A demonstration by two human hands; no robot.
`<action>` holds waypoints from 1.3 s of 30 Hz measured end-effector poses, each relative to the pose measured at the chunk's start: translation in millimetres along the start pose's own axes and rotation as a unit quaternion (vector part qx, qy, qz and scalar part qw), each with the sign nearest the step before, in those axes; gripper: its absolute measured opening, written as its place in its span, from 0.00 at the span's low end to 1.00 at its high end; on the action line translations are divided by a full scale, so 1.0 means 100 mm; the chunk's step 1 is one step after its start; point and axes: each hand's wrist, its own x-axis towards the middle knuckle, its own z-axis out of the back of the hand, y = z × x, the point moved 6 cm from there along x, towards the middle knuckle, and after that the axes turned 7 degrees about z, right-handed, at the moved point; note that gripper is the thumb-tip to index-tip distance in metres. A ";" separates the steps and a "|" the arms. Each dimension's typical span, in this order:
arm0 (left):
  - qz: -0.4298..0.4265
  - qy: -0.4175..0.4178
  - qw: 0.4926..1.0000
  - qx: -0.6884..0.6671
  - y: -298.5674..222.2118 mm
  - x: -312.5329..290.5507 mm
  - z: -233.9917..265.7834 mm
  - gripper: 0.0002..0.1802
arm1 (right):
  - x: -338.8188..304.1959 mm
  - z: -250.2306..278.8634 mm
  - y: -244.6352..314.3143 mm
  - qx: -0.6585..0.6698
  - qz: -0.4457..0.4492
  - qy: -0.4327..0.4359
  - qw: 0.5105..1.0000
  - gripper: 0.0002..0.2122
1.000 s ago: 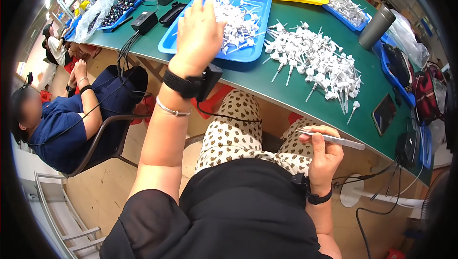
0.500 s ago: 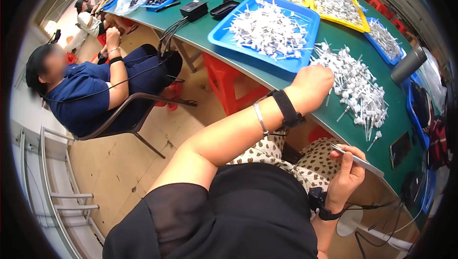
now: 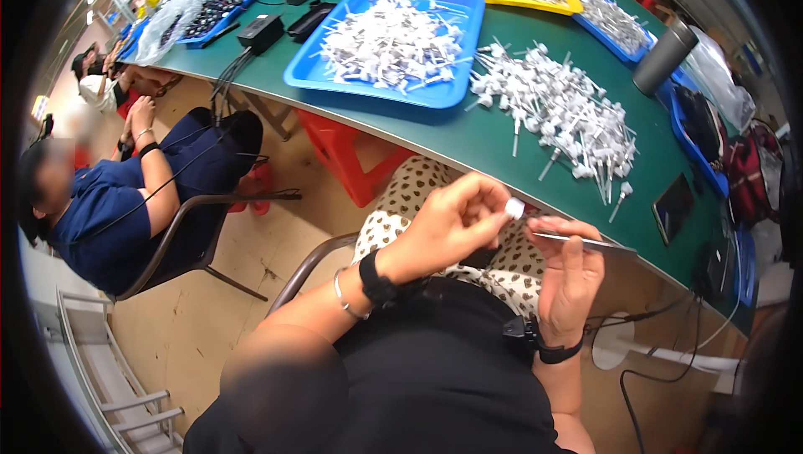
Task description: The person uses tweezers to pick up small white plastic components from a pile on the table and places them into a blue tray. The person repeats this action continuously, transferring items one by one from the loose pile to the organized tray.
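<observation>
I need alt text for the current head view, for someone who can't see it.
A person's left hand pinches a small white part beside the right hand, which holds silver tweezers. Beyond them, on a green table, a loose pile of white parts lies right of a blue tray holding more.

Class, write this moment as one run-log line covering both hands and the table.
left hand: pinching small white part | right hand: holding metal tweezers | table: loose white pile beside blue tray
</observation>
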 end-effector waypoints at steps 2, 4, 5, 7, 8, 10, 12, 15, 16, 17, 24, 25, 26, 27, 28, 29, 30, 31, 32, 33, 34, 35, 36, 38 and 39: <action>0.008 0.008 1.000 -0.017 0.15 -0.15 -0.07 0.13 | -0.01 -0.03 -0.10 0.031 -0.054 0.019 0.998 0.08; 0.012 0.010 1.000 -0.017 0.28 -0.20 -0.10 0.13 | -0.02 -0.05 -0.16 0.044 -0.082 0.034 0.995 0.08; 0.006 0.007 1.000 -0.011 0.32 -0.21 -0.11 0.13 | -0.04 -0.06 -0.18 0.051 -0.090 0.040 0.994 0.08; 0.004 -0.001 0.999 -0.034 0.39 -0.21 -0.11 0.15 | -0.05 -0.05 -0.20 0.032 -0.087 0.045 0.995 0.09; 0.014 -0.006 1.000 -0.020 0.40 -0.22 -0.11 0.15 | -0.06 -0.04 -0.20 0.023 -0.086 0.047 0.995 0.09; 0.036 -0.017 0.999 0.009 0.36 -0.22 -0.09 0.14 | -0.06 -0.05 -0.21 0.020 -0.081 0.049 0.995 0.09; -0.001 -0.043 0.995 0.086 0.30 -0.23 -0.09 0.09 | -0.06 -0.06 -0.21 0.007 -0.067 0.051 0.996 0.09; -0.014 -0.059 0.997 0.052 0.39 -0.23 -0.08 0.05 | -0.07 -0.02 -0.20 -0.078 -0.025 0.031 0.996 0.09; -0.008 -0.062 0.997 0.036 0.45 -0.23 -0.07 0.05 | -0.07 -0.01 -0.20 -0.087 -0.030 0.027 0.995 0.09; -0.003 -0.066 0.998 0.021 0.48 -0.23 -0.06 0.04 | -0.08 -0.01 -0.19 -0.097 -0.035 0.024 0.994 0.08; 0.004 -0.084 0.996 0.043 0.50 -0.25 -0.03 0.05 | -0.13 -0.11 -0.16 -0.204 -0.029 0.045 0.977 0.07; 0.000 -0.084 0.995 0.054 0.50 -0.25 -0.03 0.05 | -0.12 -0.12 -0.15 -0.224 -0.015 0.046 0.973 0.06; -0.004 -0.085 0.994 0.065 0.50 -0.25 -0.04 0.05 | -0.12 -0.13 -0.15 -0.233 -0.010 0.050 0.971 0.06; -0.012 -0.087 0.993 0.074 0.49 -0.26 -0.04 0.05 | -0.12 -0.13 -0.14 -0.243 -0.005 0.055 0.968 0.06; -0.021 -0.089 0.992 0.083 0.48 -0.26 -0.04 0.05 | -0.13 -0.14 -0.14 -0.254 0.001 0.060 0.965 0.06; -0.030 -0.091 0.991 0.091 0.47 -0.26 -0.04 0.05 | -0.13 -0.13 -0.14 -0.263 0.006 0.061 0.963 0.06; -0.038 -0.092 0.990 0.097 0.47 -0.27 -0.04 0.05 | -0.14 -0.12 -0.16 -0.271 0.010 0.061 0.961 0.05; -0.046 -0.093 0.989 0.103 0.47 -0.26 -0.04 0.05 | -0.14 -0.11 -0.17 -0.279 0.014 0.061 0.958 0.05; -0.053 -0.094 0.988 0.110 0.47 -0.26 -0.04 0.05 | -0.14 -0.11 -0.16 -0.292 0.019 0.063 0.954 0.05; -0.058 -0.095 0.987 0.118 0.46 -0.26 -0.04 0.05 | -0.14 -0.11 -0.16 -0.305 0.025 0.065 0.950 0.05; -0.063 -0.096 0.985 0.125 0.45 -0.27 -0.04 0.05 | -0.15 -0.11 -0.16 -0.318 0.030 0.067 0.945 0.05; -0.069 -0.098 0.984 0.133 0.45 -0.27 -0.04 0.06 | -0.14 -0.12 -0.15 -0.326 0.037 0.072 0.942 0.04; -0.075 -0.100 0.983 0.136 0.45 -0.27 -0.04 0.06 | -0.14 -0.12 -0.15 -0.333 0.044 0.077 0.939 0.04; -0.088 -0.104 0.980 0.143 0.44 -0.27 -0.04 0.06 | -0.14 -0.14 -0.14 -0.344 0.053 0.083 0.934 0.04; -0.089 -0.104 0.979 0.149 0.44 -0.28 -0.04 0.06 | -0.14 -0.14 -0.14 -0.349 0.055 0.085 0.932 0.04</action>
